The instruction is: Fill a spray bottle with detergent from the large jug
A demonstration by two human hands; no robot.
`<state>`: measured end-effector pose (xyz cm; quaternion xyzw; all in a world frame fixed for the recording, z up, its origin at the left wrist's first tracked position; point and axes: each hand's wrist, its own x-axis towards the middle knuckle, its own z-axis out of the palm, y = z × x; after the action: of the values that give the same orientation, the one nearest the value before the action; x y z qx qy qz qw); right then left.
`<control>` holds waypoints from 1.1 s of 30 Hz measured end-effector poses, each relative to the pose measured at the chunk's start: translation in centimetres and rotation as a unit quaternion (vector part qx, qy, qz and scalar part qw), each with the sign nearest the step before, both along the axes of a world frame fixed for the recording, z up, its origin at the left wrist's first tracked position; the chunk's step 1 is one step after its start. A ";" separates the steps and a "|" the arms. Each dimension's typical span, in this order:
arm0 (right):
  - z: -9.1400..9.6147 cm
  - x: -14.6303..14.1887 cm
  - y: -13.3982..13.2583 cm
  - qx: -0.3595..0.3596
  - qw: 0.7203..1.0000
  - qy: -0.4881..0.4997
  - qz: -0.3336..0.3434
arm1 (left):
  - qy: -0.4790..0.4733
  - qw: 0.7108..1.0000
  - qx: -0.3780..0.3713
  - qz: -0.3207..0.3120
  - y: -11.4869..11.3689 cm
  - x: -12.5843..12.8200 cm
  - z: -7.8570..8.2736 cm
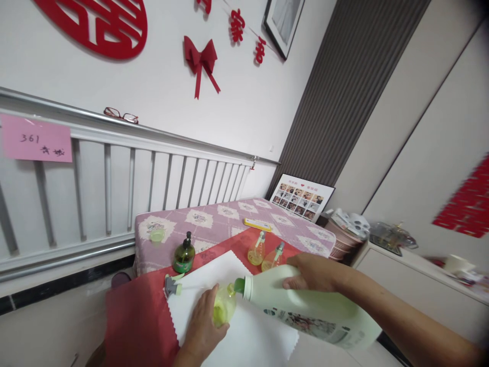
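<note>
gripping the tilted jug (305,311), right hand (311,272) meets small bottle (224,306) clasped by left hand (202,323).

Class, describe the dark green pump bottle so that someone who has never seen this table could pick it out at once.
Start at the table with the pink patterned cloth below the white railing. On its near left side, where the red cloth begins, stands the dark green pump bottle. Unlike the two pale yellow spray bottles further right, it is dark, squat and black-topped.

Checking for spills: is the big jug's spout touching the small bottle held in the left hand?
Touching. The head view shows the large jug, tipped by the right hand, with its green spout meeting the mouth of the small bottle in the left hand; no gap shows.
</note>
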<state>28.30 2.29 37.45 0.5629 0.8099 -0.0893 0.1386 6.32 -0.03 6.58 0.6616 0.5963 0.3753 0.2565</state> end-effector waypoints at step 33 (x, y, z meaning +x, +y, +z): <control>0.2 -0.5 -0.5 0.040 0.998 -0.032 0.024 | 0.009 1.000 0.005 -0.001 -0.1 0.0 -0.2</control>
<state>27.81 1.84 37.67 0.5508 0.8214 -0.0359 0.1439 6.35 -0.11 6.41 0.6666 0.5963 0.3723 0.2482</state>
